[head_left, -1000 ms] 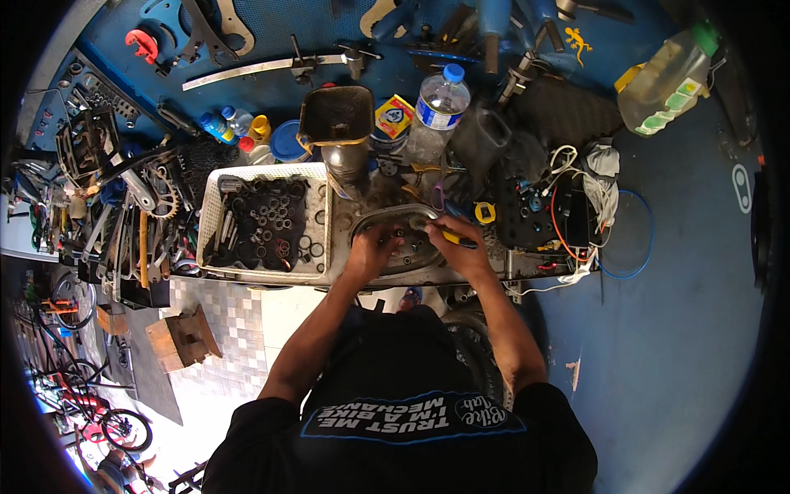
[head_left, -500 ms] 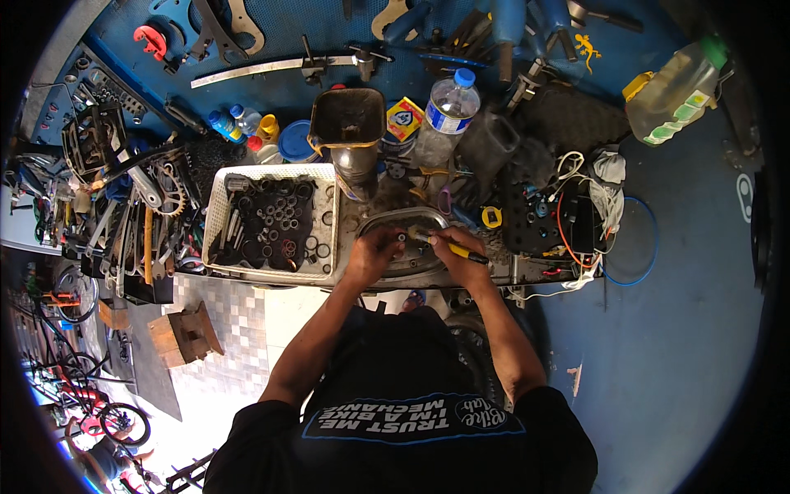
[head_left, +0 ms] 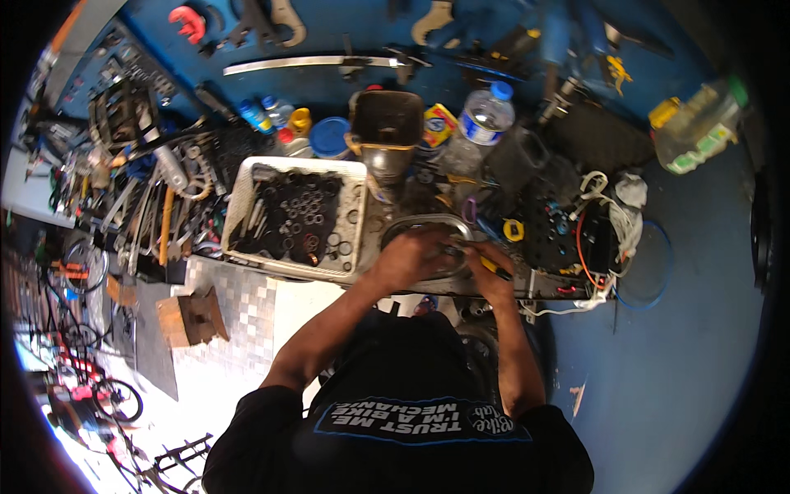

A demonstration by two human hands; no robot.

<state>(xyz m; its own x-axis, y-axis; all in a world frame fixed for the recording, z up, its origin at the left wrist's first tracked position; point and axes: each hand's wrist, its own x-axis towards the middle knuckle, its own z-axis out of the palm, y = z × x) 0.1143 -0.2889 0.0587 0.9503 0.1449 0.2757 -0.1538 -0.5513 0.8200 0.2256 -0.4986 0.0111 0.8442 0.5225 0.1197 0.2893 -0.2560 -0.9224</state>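
Over an oval metal pan point(head_left: 429, 219) at the bench's front edge, both my hands are close together. My right hand point(head_left: 492, 272) is closed round a yellow-and-black-handled brush point(head_left: 494, 267), its handle slanting down to the right; motion blur hides its tip. My left hand point(head_left: 411, 259) reaches across the pan toward that tip, fingers bent together and blurred. Whatever small part they pinch cannot be made out. Left of the pan stands a white plastic basket point(head_left: 360, 218) with dark lining, small rings and pins inside.
Behind the pan are a dark square-mouthed container point(head_left: 387, 123), a blue-capped bottle point(head_left: 485, 119) and a blue lid point(head_left: 330, 137). Tools and bike parts crowd the left, with a crank arm point(head_left: 169, 165) among them. Cables point(head_left: 621, 230) lie at the right end. A wooden box point(head_left: 193, 319) sits on the floor.
The whole view has shifted, with the bench appearing further right. My left hand has turned, its back now uppermost, and reaches closer to my right hand. The brush stays in my right hand.
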